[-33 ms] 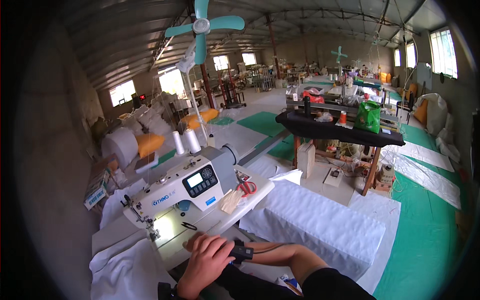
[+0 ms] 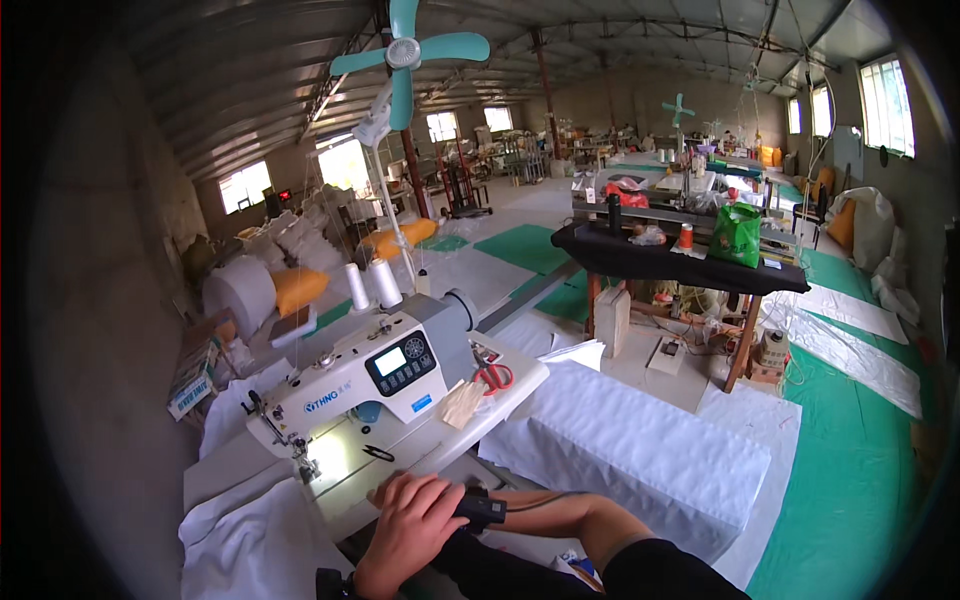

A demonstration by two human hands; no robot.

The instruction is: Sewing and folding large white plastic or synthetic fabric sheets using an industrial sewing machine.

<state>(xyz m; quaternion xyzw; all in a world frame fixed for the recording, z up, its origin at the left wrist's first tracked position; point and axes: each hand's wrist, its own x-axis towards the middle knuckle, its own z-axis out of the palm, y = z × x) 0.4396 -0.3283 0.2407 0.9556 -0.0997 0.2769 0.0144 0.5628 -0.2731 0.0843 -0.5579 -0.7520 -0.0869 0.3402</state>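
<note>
My left hand lies over my right hand and wrist, its fingers wrapped over a black box-shaped device strapped at the right wrist. Only a sliver of my right hand shows beneath it; its fingers are hidden. Both hands are at the front edge of a white sewing machine with a lit needle area. Small black thread snips lie on the machine bed just beyond my hands. Red-handled scissors and a bundle of beige strips sit farther right on the table.
White fabric drapes at the left of the machine. A long pile of quilted white fabric stands to the right. Two white thread cones and a fan rise behind. A black-covered table carries a green bag.
</note>
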